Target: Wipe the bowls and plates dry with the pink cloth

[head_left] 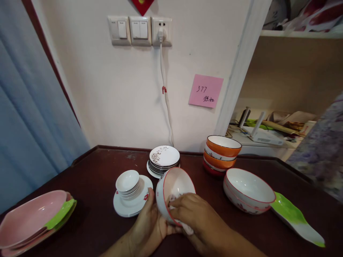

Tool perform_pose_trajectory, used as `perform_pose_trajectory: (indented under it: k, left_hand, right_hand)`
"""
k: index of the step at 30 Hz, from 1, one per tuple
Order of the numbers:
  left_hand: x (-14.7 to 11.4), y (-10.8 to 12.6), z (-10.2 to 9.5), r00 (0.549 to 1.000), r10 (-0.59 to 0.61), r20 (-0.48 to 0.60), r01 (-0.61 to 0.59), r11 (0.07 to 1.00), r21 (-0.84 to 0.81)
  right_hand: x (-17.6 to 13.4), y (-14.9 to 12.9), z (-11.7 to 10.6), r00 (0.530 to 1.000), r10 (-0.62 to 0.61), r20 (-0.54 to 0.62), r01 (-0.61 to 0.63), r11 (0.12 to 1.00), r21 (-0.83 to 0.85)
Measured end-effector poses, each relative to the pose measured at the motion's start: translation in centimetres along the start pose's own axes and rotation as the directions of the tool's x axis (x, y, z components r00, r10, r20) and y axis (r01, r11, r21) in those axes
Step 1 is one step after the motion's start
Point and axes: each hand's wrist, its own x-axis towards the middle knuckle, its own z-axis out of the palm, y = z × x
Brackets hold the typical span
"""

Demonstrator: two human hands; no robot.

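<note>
A white bowl with a red rim (182,178) is held up, tilted, over the near middle of the dark red-brown table (93,178), its mouth turned upward and toward the right. The left hand (151,223) is clamped on it from the left and below, thumb raised along the outer side. The right hand (197,214) is closed around a white cloth (187,228) and presses it against the bowl's near rim, fingers reaching inside — part of the cloth hangs below. Just behind the bowl stands a stack of dark-rimmed plates (164,157), the top one bearing a floral pattern. To the left, a stack of small white bowls (127,182) sits on white plates (134,208) with red flowers; farther left, at the table's edge, lie stacked pink dishes (34,216) with a green leaf-shaped end. On the right are a stack of orange-and-white bowls (221,153) near the wall (128,89), red-rimmed bowls (250,189) nested nearer the front, and a green-and-white elongated dish (294,219) beside them — whether it touches them cannot be told. A pink sticky note (206,91) and a socket with a plug (162,34) are on the wall above.
</note>
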Motion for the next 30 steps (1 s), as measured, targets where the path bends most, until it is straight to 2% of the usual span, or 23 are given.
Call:
perform_pose_trajectory:
  k: [4, 6, 8, 11, 15, 17, 20, 22, 24, 27, 30]
  left_hand:
    - [-0.3, -0.1, 0.1, 0.993, 0.095, 0.077, -0.105, 0.986, 0.130]
    - [-0.6, -0.3, 0.0, 0.989, 0.139, 0.058, -0.147, 0.975, 0.168]
    - [-0.7, -0.5, -0.2, 0.989, 0.148, 0.027, -0.150, 0.973, 0.175]
    - [-0.8, -0.8, -0.4, 0.989, 0.149, 0.012, -0.149, 0.975, 0.167]
    - [-0.2, -0.6, -0.3, 0.994, 0.111, 0.000, -0.111, 0.992, 0.067]
    - [0.0, -0.3, -0.1, 0.998, 0.056, -0.010, -0.056, 0.998, -0.007]
    - [0.1, 0.0, -0.1, 1.000, 0.008, 0.012, -0.008, 0.999, -0.036]
    - [-0.1, 0.0, -0.2, 0.998, 0.032, 0.051, -0.033, 0.999, 0.024]
    - [-0.3, -0.1, -0.1, 0.993, 0.090, 0.079, -0.098, 0.990, 0.102]
    - [-0.7, -0.2, 0.1, 0.989, 0.128, 0.073, -0.139, 0.976, 0.168]
    - [-0.9, -0.5, -0.1, 0.994, 0.106, 0.029, -0.109, 0.977, 0.181]
  right_hand:
    - [0.0, -0.2, 0.5, 0.967, 0.168, -0.193, -0.111, 0.955, 0.275]
    - [0.1, -0.2, 1.1, 0.952, 0.214, -0.220, -0.116, 0.914, 0.389]
    - [0.2, -0.1, 1.5, 0.958, 0.195, -0.210, -0.093, 0.906, 0.413]
    - [0.2, 0.2, 1.5, 0.987, 0.106, -0.123, -0.066, 0.954, 0.291]
    - [0.0, 0.7, 0.6, 0.997, 0.022, 0.070, -0.018, 0.998, -0.063]
    - [-0.1, 0.8, 0.3, 0.995, 0.035, 0.094, -0.018, 0.984, -0.176]
    - [-0.2, 0.5, 0.0, 0.997, 0.007, 0.076, 0.008, 0.980, -0.197]
    - [-0.1, 0.2, 0.0, 1.000, 0.007, 0.010, -0.006, 0.994, -0.112]
    - [-0.1, 0.0, 0.3, 0.992, 0.076, -0.098, -0.069, 0.995, 0.073]
    - [0.0, 0.1, 1.6, 0.961, 0.199, -0.190, -0.126, 0.931, 0.341]
    - [-0.2, 0.5, 2.6, 0.973, 0.167, -0.162, -0.107, 0.939, 0.328]
